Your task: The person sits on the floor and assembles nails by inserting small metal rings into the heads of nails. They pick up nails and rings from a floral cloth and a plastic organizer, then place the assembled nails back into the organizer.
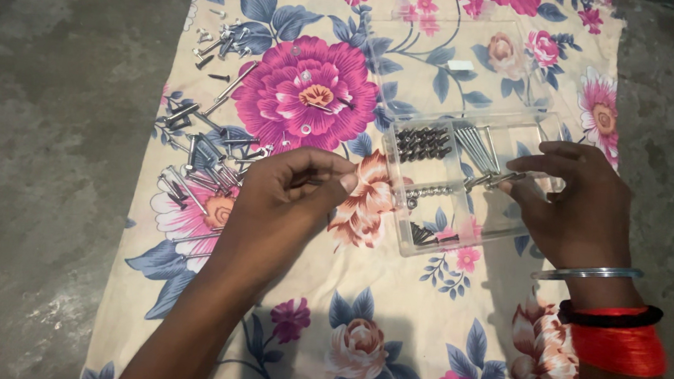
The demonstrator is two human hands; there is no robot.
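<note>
- Floral cloth (pixel 391 323) spread on a grey concrete floor (pixel 46 159); everything sits on the cloth.
- Left hand (pixel 286 198) near the cloth's middle, fingers curled and pinched together on a thin dark screw (pixel 314 182); looks like just one, but it is mostly hidden by the fingers.
- Right hand (pixel 575 202) toward the cloth's right edge, over the clear plastic organizer box (pixel 426 252); thumb and fingertips pinch a couple of silver bolts (pixel 495 178) above the box's middle compartment.
- The box lies right of cloth centre; its upper-left compartment holds dark short screws (pixel 422 142), the upper-middle one long silver nails (pixel 477 147), a lower-left one a few dark pieces (pixel 423 234).
- The box's clear lid (pixel 459 65) lies open, flat on the cloth toward the far edge.
- Loose pile of mixed screws and bolts (pixel 200 155) scattered along the cloth's left side, up to the far-left corner.
- Right wrist wears a clear bangle (pixel 588 273), a black band (pixel 611 315) and red thread (pixel 619 349).
</note>
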